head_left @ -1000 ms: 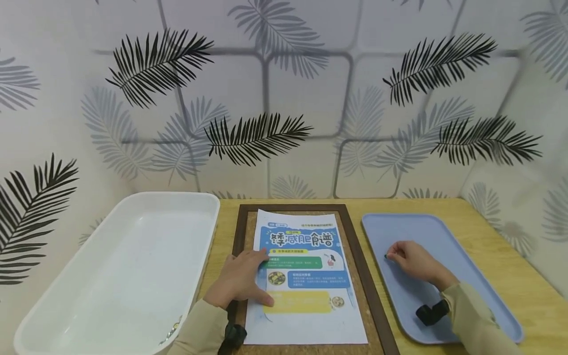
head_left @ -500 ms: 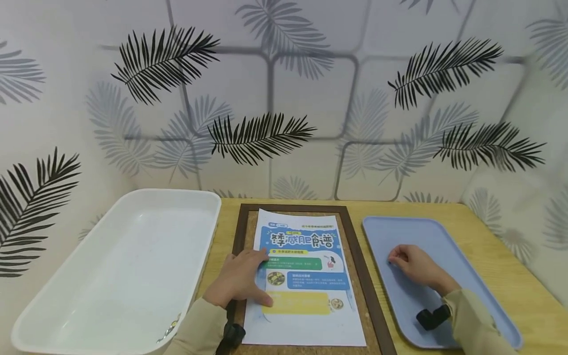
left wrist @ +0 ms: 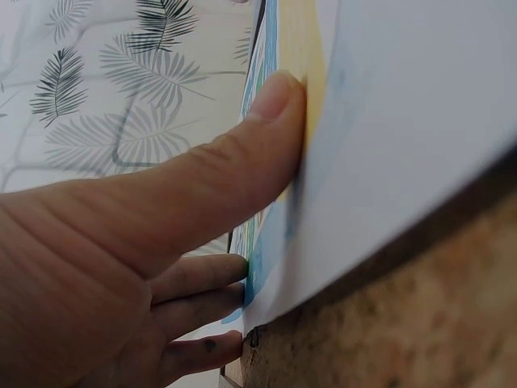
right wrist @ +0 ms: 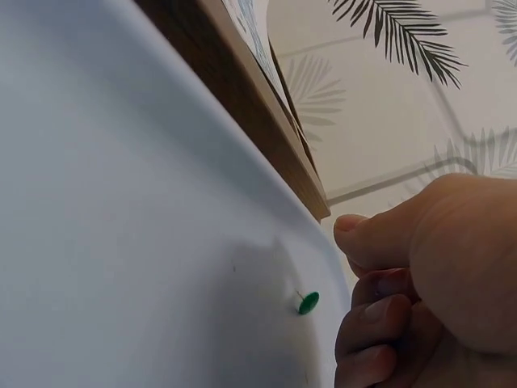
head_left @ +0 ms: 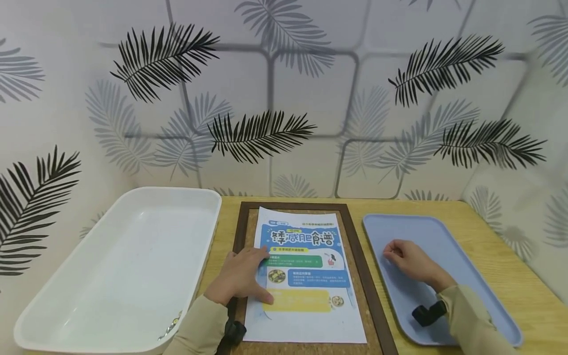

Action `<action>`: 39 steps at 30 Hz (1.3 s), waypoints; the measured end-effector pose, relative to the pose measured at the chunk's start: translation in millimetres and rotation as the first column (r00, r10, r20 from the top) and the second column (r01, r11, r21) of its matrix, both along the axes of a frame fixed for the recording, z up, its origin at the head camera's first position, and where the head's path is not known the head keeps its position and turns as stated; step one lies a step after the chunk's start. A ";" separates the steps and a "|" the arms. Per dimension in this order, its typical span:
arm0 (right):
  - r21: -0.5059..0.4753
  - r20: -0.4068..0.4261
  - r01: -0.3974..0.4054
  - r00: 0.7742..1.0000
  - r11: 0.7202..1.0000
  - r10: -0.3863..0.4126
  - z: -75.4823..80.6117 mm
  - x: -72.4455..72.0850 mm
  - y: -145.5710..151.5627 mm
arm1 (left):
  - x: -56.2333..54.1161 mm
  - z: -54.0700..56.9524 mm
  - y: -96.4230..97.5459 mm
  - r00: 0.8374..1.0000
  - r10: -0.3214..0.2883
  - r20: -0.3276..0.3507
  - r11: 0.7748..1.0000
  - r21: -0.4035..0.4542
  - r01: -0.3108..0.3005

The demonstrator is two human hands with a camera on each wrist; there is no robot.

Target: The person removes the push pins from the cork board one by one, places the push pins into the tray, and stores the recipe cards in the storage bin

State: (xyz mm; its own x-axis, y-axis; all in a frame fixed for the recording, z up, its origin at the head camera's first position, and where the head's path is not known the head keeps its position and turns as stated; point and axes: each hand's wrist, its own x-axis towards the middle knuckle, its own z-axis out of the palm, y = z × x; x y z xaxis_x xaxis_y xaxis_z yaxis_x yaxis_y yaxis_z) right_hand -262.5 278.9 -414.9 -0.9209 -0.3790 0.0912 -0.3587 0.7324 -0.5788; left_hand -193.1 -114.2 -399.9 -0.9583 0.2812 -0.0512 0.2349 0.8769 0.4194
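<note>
My left hand (head_left: 241,276) lies spread over the left side of a printed paper sheet (head_left: 306,325), its thumb and fingertips on the sheet. Under the sheet is a cork board (head_left: 372,340) with a brown wooden frame. In the left wrist view the thumb (left wrist: 275,105) touches the yellow printed band. My right hand (head_left: 410,261) is over the blue tray (head_left: 443,246), fingers curled and thumb tip near the index finger. A green thumbtack (right wrist: 308,303) sits on the tray just beside those fingers in the right wrist view. Nothing shows between the fingers.
A large white basin (head_left: 133,256) stands to the left, with a small yellow-and-grey patterned patch (head_left: 172,325) near its front right corner. The wooden table (head_left: 470,222) carries everything. A leaf-patterned wall (head_left: 293,98) rises behind.
A dark green bit showed at my right fingertips earlier and is out of sight in the head view now. The right hand has shifted slightly; the left hand stays on the sheet.
</note>
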 end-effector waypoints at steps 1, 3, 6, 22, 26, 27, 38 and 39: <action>0.000 0.004 -0.001 1.000 1.000 0.001 1.0 0.0 -1.5 | -0.2 -0.1 0.2 1.000 -0.001 -0.001 1.000 0.000 0.001; 0.012 0.004 -0.004 1.000 1.000 0.004 2.6 -0.7 -4.2 | -0.6 0.5 0.7 1.000 -0.002 -0.003 1.000 0.002 0.002; 0.036 -0.021 -0.004 1.000 0.999 0.005 4.0 -2.7 -8.1 | -0.9 2.0 1.6 1.000 -0.003 -0.011 1.000 0.004 0.003; -0.001 -0.047 -0.083 0.995 0.997 0.083 6.4 -1.8 -43.6 | 3.0 1.6 -0.6 1.000 -0.014 -0.027 1.000 0.020 0.014; 0.019 -0.013 -0.121 0.993 0.992 0.121 9.9 -0.4 -62.8 | 3.8 2.1 -3.7 1.000 -0.008 -0.016 1.000 -0.002 0.008; 0.030 -0.005 -0.129 0.992 0.991 0.129 10.4 0.2 -67.0 | 4.0 2.1 -4.1 1.000 -0.008 -0.016 1.000 -0.005 0.008; 0.101 0.097 -0.079 0.993 0.992 0.069 16.5 1.1 -87.1 | 3.1 4.3 -0.4 1.000 -0.014 -0.017 1.000 0.024 0.014; 0.108 0.113 -0.065 0.992 0.992 0.052 17.5 1.0 -88.8 | 3.0 4.5 -0.1 1.000 -0.014 -0.017 1.000 0.024 0.014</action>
